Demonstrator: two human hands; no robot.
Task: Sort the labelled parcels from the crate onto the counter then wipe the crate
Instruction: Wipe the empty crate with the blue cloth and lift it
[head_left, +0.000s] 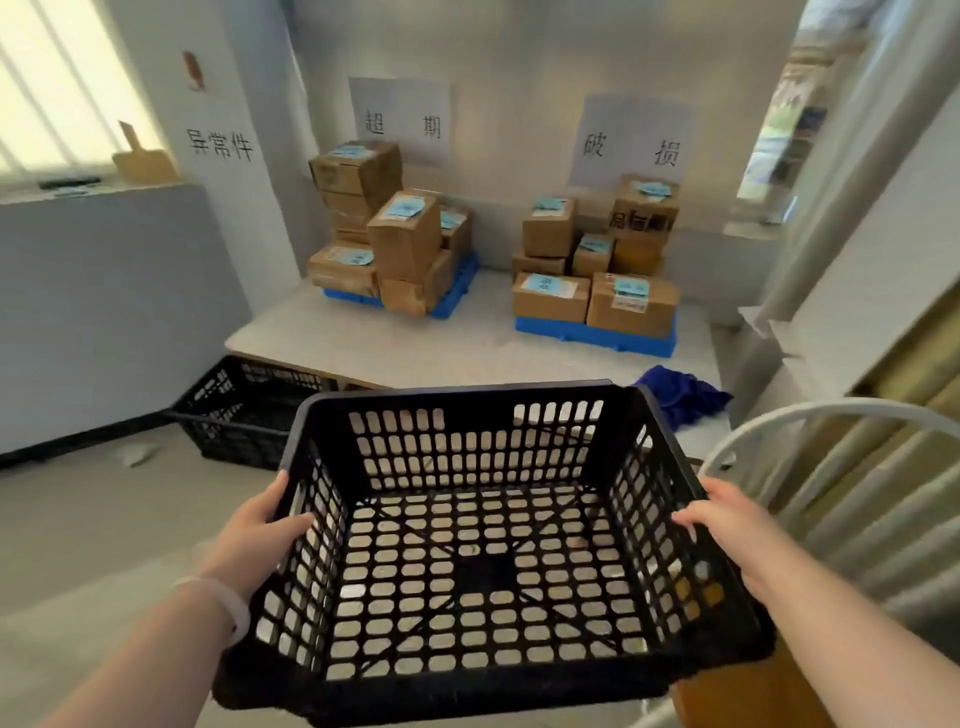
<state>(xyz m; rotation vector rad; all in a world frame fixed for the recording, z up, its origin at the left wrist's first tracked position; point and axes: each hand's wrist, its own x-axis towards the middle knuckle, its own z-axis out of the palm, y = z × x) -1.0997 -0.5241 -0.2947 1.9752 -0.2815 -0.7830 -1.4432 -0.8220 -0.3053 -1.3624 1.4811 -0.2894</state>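
I hold the black perforated crate (457, 396) level in front of me, just short of the counter's (415, 348) near edge. My left hand (260, 530) curls over its left rim and my right hand (727, 525) over its right rim, one each side so it stays balanced. Nothing lies inside it. The labelled parcels (402, 234) stand stacked on blue pallets (592, 332) along the counter's back edge, grouped under two paper signs (400, 122). The sorting looks finished. The blue cloth (675, 397) lies at the near right corner, within reach for wiping.
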